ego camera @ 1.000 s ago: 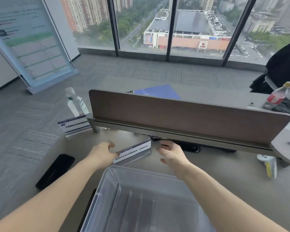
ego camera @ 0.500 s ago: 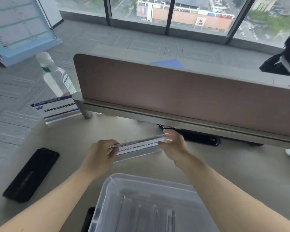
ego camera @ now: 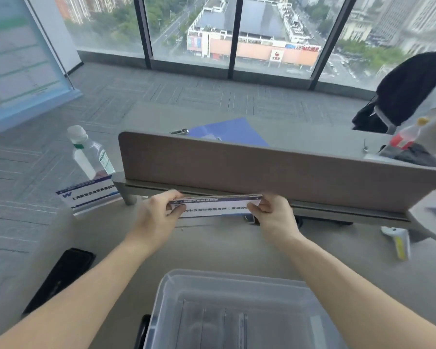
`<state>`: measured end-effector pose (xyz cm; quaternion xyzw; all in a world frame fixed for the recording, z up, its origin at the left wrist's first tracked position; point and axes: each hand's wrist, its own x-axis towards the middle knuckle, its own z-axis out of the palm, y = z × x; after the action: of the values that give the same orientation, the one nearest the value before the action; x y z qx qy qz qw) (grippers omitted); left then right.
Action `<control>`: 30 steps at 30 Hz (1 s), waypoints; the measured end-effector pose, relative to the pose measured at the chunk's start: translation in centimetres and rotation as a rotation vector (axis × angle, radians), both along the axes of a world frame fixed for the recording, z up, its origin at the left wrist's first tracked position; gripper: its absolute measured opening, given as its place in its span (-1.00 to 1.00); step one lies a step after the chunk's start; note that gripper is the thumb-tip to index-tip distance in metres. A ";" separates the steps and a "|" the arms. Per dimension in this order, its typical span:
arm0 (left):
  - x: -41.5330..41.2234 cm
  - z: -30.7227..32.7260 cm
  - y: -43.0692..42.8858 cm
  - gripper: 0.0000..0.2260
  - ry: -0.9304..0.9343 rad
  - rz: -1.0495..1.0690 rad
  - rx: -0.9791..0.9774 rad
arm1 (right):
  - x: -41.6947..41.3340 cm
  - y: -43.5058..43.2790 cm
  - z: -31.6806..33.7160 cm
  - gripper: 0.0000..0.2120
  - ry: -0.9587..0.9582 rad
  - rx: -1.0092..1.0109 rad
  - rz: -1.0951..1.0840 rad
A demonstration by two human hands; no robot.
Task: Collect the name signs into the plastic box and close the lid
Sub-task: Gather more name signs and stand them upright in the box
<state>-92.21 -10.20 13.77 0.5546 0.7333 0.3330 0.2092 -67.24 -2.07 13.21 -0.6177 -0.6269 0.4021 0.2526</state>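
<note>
Holding: head view, one name sign (ego camera: 215, 207) pinched at both ends and lifted clear of the desk (ego camera: 212, 248), just in front of the brown divider (ego camera: 275, 172)
Left hand (ego camera: 156, 217): thumb and fingers pressed onto the sign's left end
Right hand (ego camera: 275, 216): fingers clamped on the right end, matching the left
Why two hands: my read is the long, thin sign stays level this way, easy to lower flat
Plastic box (ego camera: 237, 280): open, nearest the person, directly below the arms; clear items lie inside, and whether they are signs I cannot tell
Lid: not clearly in view
Second name sign (ego camera: 88, 195): standing at the desk's left corner, in front of the water bottle (ego camera: 91, 154), waiting its turn
Phone (ego camera: 61, 278): dark, lying flat at the left edge
Change: half a second ago the sign sat lower, nearer the desk; now it is raised, and the view has tilted up to show more window
Next: likely bring it back over the box
</note>
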 end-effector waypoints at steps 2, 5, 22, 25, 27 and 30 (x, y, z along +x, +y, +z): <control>1.1 4.7 0.1 -0.93 0.001 0.018 0.084 | 1.1 -0.6 5.2 -0.89 0.055 0.071 -0.009; 3.1 12.3 -0.5 -0.91 -0.022 0.020 0.179 | 3.4 -2.3 12.9 -0.80 0.135 0.188 -0.007; 24.2 32.5 -11.3 -0.82 0.645 -0.397 0.165 | 19.7 -14.9 27.1 -0.85 0.127 0.537 0.063; 25.6 30.5 -12.8 -0.85 0.525 -0.371 0.129 | 21.0 -16.5 24.4 -0.66 0.204 0.446 -0.008; 26.0 28.6 -13.7 -0.86 0.341 -0.316 0.085 | 21.0 -17.9 22.1 -0.38 0.252 0.316 -0.111; 26.5 24.8 -14.8 -0.90 0.174 -0.186 0.040 | 19.5 -20.5 17.2 -0.26 0.373 -0.027 -0.119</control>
<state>-65.74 -25.01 38.54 0.6513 0.6872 0.2772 0.1635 -47.77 -22.53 30.41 -0.5717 -0.5261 0.5023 0.3796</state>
